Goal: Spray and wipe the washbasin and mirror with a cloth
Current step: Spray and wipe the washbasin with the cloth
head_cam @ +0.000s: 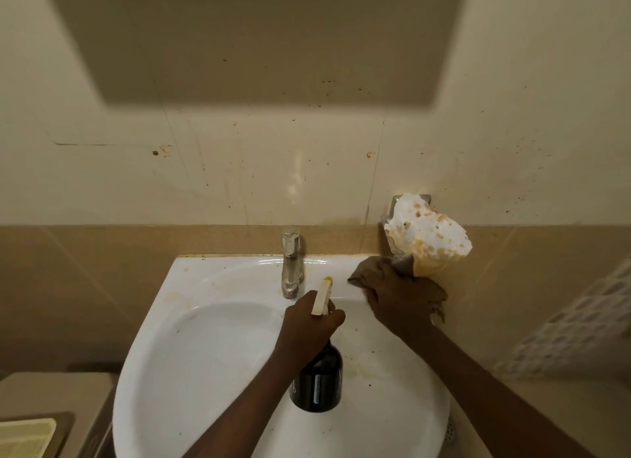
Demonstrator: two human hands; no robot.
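A white washbasin [211, 348] with brown stains on its rim fills the lower middle of the head view. My left hand [309, 324] grips the neck of a black spray bottle [316, 380] with a cream nozzle, held over the bowl and aimed toward the back rim. My right hand [397, 302] holds a brown cloth [367, 269] pressed on the basin's back right rim, beside the wall. A steel tap [291, 263] stands at the back centre. The mirror is not visible; only a dark shadow lies on the wall above.
A stained white wall holder [426, 235] juts from the wall just above my right hand. Beige tiled walls close in behind and on the right. A low cream ledge [51, 399] sits at the lower left.
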